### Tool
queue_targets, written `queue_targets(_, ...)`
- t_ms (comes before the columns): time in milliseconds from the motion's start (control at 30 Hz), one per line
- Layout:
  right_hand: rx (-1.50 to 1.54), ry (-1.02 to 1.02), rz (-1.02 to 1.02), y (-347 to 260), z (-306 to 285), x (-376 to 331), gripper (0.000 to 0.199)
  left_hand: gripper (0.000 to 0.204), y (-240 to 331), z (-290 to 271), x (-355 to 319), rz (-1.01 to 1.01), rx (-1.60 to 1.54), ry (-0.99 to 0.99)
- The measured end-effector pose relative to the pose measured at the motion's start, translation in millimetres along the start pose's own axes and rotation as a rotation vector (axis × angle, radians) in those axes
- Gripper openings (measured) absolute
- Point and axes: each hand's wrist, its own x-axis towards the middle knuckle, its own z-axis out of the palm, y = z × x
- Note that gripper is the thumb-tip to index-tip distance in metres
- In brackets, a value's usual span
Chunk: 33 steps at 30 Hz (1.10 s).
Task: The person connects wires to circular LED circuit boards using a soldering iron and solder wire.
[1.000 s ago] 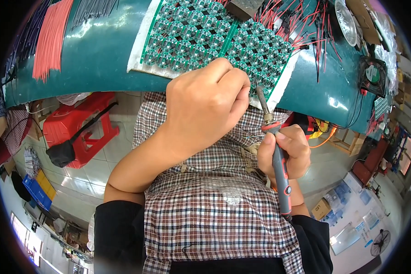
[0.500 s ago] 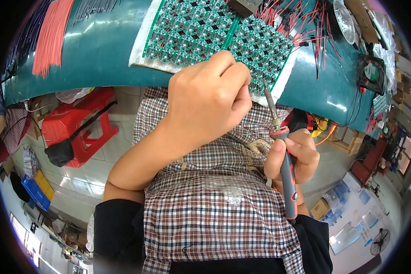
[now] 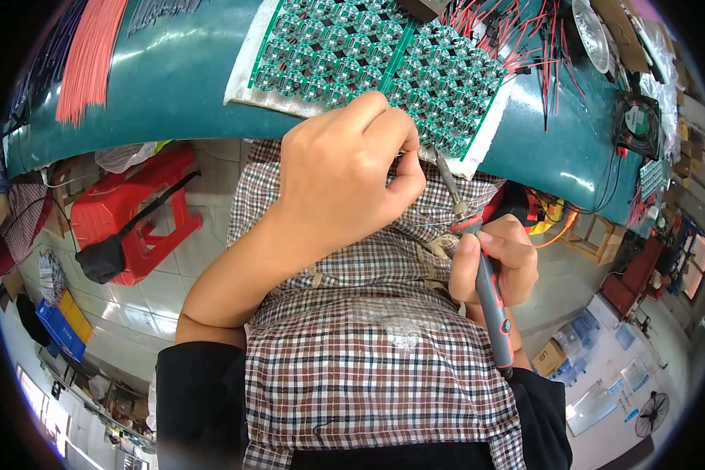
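Note:
My left hand (image 3: 348,172) is closed in a pinch beside the near edge of a green panel of small round circuit boards (image 3: 348,43). A thin silvery strand (image 3: 439,225), which looks like solder wire, trails out below its fingers; the pinched end is mostly hidden. In my right hand (image 3: 505,262) is a soldering iron (image 3: 492,301) with a grey and red handle, gripped like a pen. Its tip points up and left, close to my left fingertips at the panel's lower edge. Beneath the panel lies a white slab (image 3: 251,92).
Bundles of red wires (image 3: 98,66) lie at the left of the green tabletop (image 3: 180,90). More red wires with black connectors (image 3: 552,47) are at the right, near a black fan (image 3: 636,125). A red stool (image 3: 125,219) stands on the floor at left.
The soldering iron has shifted left and its tip is now nearer my left fingers. My left hand has moved slightly left, still pinched.

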Motion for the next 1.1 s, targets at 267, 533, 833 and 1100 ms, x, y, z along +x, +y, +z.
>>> queue_targets(267,0.014,0.020,-0.008,0,0,0,0.029,0.014,2,-2,-2,-0.016,-0.001,-0.024)
queue_targets(533,0.032,0.002,-0.018,-1,6,6,0.029,0.014,-3,-9,-2,-0.043,-0.012,0.026)
queue_targets(833,0.026,0.042,-0.033,1,15,5,0.029,0.014,-6,-8,-4,-0.032,-0.019,0.037)
queue_targets(1100,-0.029,0.018,-0.055,-4,19,1,0.033,0.014,-9,-4,-6,-0.042,-0.045,0.056)
